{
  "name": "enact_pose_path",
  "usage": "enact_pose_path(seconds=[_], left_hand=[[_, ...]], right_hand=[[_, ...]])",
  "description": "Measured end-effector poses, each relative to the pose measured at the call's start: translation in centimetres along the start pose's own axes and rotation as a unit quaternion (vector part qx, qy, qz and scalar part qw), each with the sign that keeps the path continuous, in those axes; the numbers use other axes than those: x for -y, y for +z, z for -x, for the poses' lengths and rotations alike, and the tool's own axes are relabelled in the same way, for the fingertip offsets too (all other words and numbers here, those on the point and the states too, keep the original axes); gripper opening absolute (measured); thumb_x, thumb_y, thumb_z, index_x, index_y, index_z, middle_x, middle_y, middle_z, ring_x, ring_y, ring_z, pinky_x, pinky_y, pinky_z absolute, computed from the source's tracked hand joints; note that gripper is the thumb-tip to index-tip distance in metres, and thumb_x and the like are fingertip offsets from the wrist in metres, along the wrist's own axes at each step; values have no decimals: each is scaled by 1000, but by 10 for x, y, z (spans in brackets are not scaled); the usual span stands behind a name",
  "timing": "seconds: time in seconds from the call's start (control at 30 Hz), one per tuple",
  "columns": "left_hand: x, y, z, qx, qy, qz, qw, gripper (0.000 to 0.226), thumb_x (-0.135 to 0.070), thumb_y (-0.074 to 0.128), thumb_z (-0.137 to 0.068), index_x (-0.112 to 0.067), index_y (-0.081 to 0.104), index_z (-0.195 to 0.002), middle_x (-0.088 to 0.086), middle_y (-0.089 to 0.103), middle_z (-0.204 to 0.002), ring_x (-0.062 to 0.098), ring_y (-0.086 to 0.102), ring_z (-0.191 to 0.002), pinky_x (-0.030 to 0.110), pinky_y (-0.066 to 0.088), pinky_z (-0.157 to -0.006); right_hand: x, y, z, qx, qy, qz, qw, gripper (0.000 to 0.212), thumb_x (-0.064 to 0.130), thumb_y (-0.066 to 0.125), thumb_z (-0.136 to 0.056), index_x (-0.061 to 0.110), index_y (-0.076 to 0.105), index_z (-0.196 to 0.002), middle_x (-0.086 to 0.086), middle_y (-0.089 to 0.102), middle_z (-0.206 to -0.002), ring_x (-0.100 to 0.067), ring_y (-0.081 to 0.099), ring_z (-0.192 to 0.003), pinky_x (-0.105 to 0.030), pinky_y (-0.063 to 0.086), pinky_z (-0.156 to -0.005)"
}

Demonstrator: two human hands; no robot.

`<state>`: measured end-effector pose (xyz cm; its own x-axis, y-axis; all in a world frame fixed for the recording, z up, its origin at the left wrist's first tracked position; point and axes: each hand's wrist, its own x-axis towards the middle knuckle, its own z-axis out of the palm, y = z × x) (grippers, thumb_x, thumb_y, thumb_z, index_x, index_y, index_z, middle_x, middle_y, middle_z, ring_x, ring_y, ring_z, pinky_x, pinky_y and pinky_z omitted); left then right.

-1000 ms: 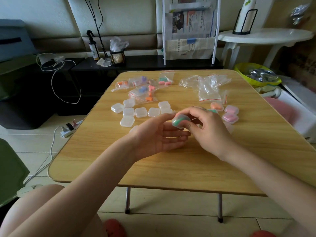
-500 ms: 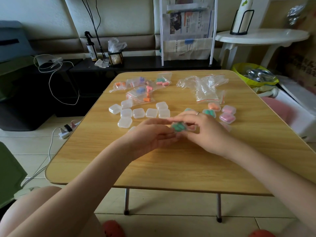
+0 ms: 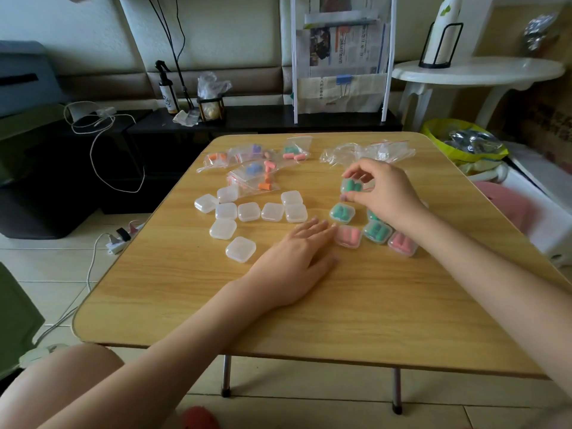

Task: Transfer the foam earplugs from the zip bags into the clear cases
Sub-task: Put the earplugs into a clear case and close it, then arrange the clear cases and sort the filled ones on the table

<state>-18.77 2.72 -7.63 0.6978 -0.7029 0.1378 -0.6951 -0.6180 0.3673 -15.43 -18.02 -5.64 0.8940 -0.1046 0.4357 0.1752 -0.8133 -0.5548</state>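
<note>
With your right hand (image 3: 383, 193) pinching the filled green case (image 3: 350, 186) above the finished cases (image 3: 376, 232), set it gently beside them while your left hand (image 3: 298, 258) rests spread flat on the table (image 3: 340, 320).

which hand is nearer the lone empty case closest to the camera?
Left. The left hand rests flat just right of the empty case; the right hand is farther right, holding a green-filled case.
</note>
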Motion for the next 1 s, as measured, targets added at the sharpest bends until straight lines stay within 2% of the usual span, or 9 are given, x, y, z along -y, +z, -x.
enact_pose_path(seconds=[0.1,0.2,0.37,0.47,0.6,0.73,0.83,0.93,1.0], left_hand=[[6,-1,2,-14,7,8,1000,55,-38,42,-99,-24,24,-150,-8,23,-156,2,9,-143,1,-3,-102],[9,-2,5,-5,18,14,1000,53,-36,42,-99,-21,29,-149,-7,27,-155,2,14,-142,-9,-7,-92],[10,-12,6,-74,16,24,997,33,-22,50,-97,-14,58,-128,0,53,-135,11,41,-129,12,24,-104],[15,-16,4,-91,-21,-32,995,41,-25,48,-98,-18,47,-138,-2,41,-148,13,21,-142,24,15,-113],[21,-20,-2,-45,-74,-106,991,54,-37,38,-101,-23,22,-150,-2,10,-160,14,-7,-147,32,-3,-116],[27,-23,0,-17,-121,-148,981,59,-39,31,-102,-21,8,-153,3,1,-161,22,-13,-146,40,-6,-118],[31,-24,1,-5,-135,-148,980,58,-38,30,-102,-30,1,-152,5,-1,-161,28,-13,-146,45,-5,-118],[30,-26,-3,-27,-106,-159,981,55,-39,31,-102,-37,6,-151,6,1,-160,29,-12,-146,48,-4,-118],[31,-27,-4,-35,-95,-155,983,50,-39,31,-102,-36,16,-150,7,4,-160,29,-9,-146,47,-2,-119]], right_hand=[[-4,5,-12,15,8,51,999,30,32,80,-72,25,65,-97,8,63,-96,-16,55,-94,-37,46,-81],[-6,8,-17,57,14,139,989,26,42,73,-78,32,65,-101,9,62,-99,-20,49,-105,-33,33,-79],[-11,8,-11,99,23,139,985,25,49,52,-91,38,65,-109,10,63,-112,-22,43,-116,-35,26,-84],[-13,8,-9,79,15,144,986,36,48,41,-97,30,69,-111,6,63,-115,-24,44,-117,-38,31,-92],[-7,4,-16,6,14,84,996,29,41,52,-95,22,72,-105,-1,66,-111,-25,53,-107,-45,42,-93],[17,13,-32,54,-15,86,995,29,43,57,-91,32,65,-116,8,64,-113,-21,49,-112,-44,40,-95],[39,36,-46,112,-47,105,987,30,39,56,-93,36,60,-122,10,55,-134,-22,41,-128,-42,31,-101],[59,59,-61,148,-52,82,984,27,36,58,-92,37,63,-119,10,44,-146,-22,34,-137,-48,23,-111],[70,72,-69,167,-58,92,980,24,37,62,-89,34,68,-112,9,51,-140,-19,37,-136,-45,23,-112]])
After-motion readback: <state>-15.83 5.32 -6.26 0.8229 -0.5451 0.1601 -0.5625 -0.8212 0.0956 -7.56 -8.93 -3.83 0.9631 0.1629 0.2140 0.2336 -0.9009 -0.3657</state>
